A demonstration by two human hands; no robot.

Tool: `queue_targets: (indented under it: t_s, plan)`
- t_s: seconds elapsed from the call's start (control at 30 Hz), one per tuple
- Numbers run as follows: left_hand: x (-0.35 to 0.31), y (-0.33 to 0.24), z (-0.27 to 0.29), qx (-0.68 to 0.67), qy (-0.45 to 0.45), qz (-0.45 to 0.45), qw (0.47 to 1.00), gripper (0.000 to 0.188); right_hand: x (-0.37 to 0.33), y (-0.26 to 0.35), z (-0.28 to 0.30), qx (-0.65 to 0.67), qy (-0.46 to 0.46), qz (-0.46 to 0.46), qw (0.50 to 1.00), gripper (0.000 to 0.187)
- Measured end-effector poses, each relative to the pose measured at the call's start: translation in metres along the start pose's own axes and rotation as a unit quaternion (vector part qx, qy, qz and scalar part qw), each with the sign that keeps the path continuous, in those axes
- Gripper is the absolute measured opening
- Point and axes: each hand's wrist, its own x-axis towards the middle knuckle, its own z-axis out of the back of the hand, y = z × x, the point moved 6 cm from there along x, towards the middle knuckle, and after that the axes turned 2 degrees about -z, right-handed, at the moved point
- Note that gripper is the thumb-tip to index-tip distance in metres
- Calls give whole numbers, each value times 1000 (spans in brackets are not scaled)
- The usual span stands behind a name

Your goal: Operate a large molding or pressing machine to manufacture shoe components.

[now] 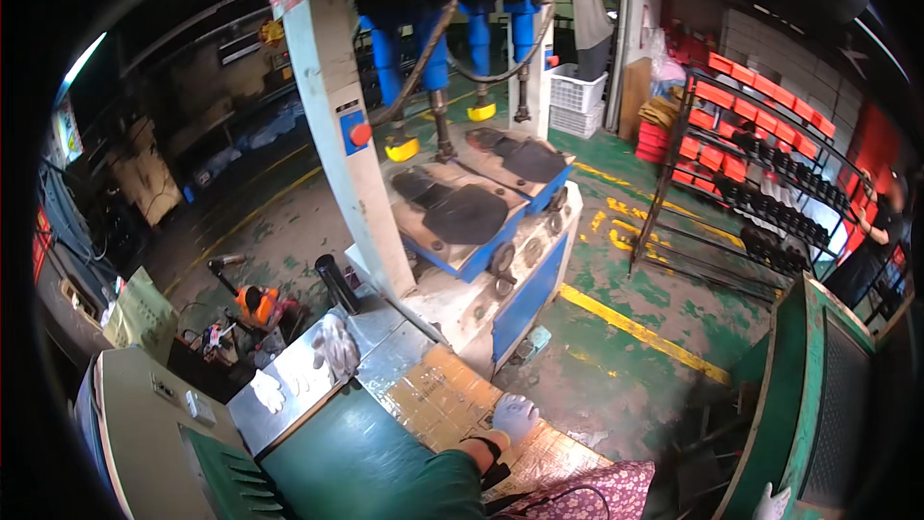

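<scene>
My left hand [515, 417], in a white glove, rests at the outer edge of a bench covered with taped brown cardboard [438, 385]; its fingers curl out of sight. At the lower right, my right hand [771, 502], also gloved, shows only partly, with fingers stretched against a green metal frame [784, 395]. Beyond the bench stands a press machine with blue cylinders [430, 53] and two blue-sided beds. On the beds lie dark sole-shaped pads [467, 214]. Two yellow pieces [402, 149] hang below the cylinders.
Grey gloves [337, 347] and white gloves [268, 391] lie on the metal table. A black cylinder [335, 284] stands behind them. At right is a shoe rack [760, 183] with red boxes, and a person [871, 231] beside it. An orange tool [257, 305] lies on the floor.
</scene>
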Motion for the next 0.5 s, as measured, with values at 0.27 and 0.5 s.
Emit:
queue_targets:
  t_s: [0.27,0.5]
  plan:
    - [16,-17,-19,56,-16,118,991,64,38,-35,-44,103,89,-19,991,103]
    - [16,-16,-10,95,24,198,975,56,57,-11,-52,26,109,-38,993,93]
